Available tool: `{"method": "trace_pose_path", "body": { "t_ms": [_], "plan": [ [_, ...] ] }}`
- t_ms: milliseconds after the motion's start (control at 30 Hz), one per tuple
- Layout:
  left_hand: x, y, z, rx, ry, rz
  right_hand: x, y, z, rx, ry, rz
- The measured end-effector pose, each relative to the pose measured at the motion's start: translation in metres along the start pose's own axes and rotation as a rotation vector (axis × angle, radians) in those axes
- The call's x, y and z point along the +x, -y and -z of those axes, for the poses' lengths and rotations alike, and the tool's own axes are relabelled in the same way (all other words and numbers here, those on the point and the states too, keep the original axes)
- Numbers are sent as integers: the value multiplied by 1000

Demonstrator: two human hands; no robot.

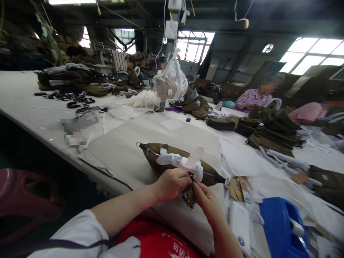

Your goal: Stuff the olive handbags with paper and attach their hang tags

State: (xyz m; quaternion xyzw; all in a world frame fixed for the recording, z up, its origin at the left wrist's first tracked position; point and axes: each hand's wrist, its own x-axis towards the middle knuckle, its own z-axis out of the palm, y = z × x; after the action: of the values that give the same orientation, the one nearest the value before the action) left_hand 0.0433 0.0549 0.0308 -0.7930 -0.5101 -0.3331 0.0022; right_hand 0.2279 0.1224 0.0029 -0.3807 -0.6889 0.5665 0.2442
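An olive bag [155, 165] with a zipped top and a metal ring at each end lies on the table before me. White wrapping covers its handle [172, 158]. At the bag's near side, my left hand [174, 183] is closed in a pinch by the top of a leopard-print piece [190, 197], which looks like a folded strap or ribbon. My right hand [204, 196] pinches the same piece from the other side. A small dark part shows between the fingertips. Fingers partly hide where each hand grips.
To the right are a blue tape dispenser [279, 225], a white box [240, 227] and brown tags [239, 188]. Olive bags [276, 129] are piled farther back, near two seated people. Dark straps [76, 98] lie at the left rear. A pink stool [27, 193] stands at the left.
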Motion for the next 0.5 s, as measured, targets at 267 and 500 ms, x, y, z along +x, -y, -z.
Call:
{"method": "trace_pose_path", "body": {
  "t_ms": [267,500],
  "plan": [
    [2,-7,-3,-148,-139,143,-5,-5,4,159,20,-15],
    [5,-4,7,-223,-196,222,-3,-8,9,201,-8,-52]
  ]
}}
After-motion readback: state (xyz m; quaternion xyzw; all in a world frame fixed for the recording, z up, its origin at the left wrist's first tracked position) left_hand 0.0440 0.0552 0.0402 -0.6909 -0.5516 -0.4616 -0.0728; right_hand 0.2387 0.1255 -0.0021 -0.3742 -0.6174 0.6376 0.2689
